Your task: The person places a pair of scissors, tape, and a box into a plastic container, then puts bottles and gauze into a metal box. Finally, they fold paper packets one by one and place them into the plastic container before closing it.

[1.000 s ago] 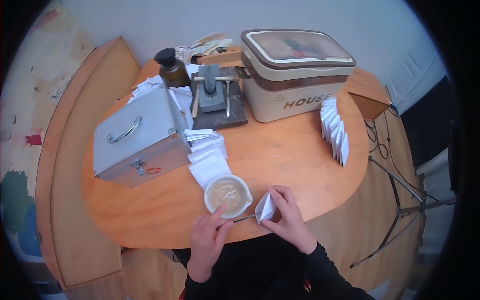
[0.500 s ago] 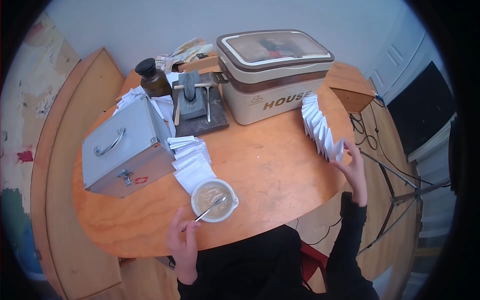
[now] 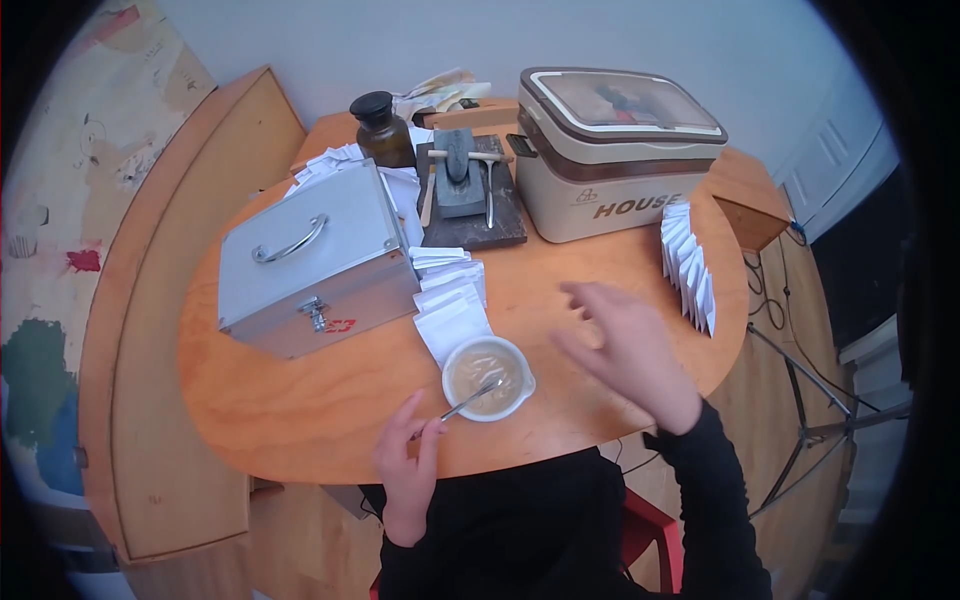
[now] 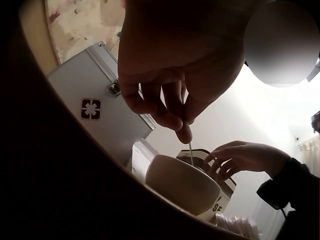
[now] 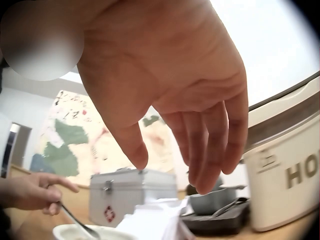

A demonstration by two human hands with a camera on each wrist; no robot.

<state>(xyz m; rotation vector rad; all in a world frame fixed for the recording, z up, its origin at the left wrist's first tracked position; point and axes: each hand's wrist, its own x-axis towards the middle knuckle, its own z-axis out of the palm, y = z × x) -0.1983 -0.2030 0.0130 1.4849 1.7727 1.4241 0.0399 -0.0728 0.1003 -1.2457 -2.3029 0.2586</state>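
My left hand [image 3: 408, 468] pinches the handle of a metal spoon [image 3: 470, 397] between thumb and fingers. The spoon's tip reaches into a white mortar-like bowl [image 3: 530, 384] with a pouring lip, which holds something pale brown [image 3: 477, 370]. Over the table to the right of the bowl, my right hand [image 3: 635, 350] hangs in the air with loosely bent fingers and nothing in them. A fanned row of white folded paper packets [image 3: 455, 315] lies just behind the bowl. Another row of packets [image 3: 688, 270] stands on edge at the table's right side.
A silver case [image 3: 300, 280] stands at the left, with a dark bottle [image 3: 385, 135] behind it. Grey stone pieces [image 3: 460, 195] and thin tools lie on a dark slab [image 3: 510, 225]. At the back right is a cream box [image 3: 620, 195] marked HOUSE. A tripod [image 3: 800, 440] stands beyond the table.
My right hand carried a white packet from beside the bowl to the right-hand row, then came back leftward without it. The spoon moved from the packet into the bowl, still in my left hand.
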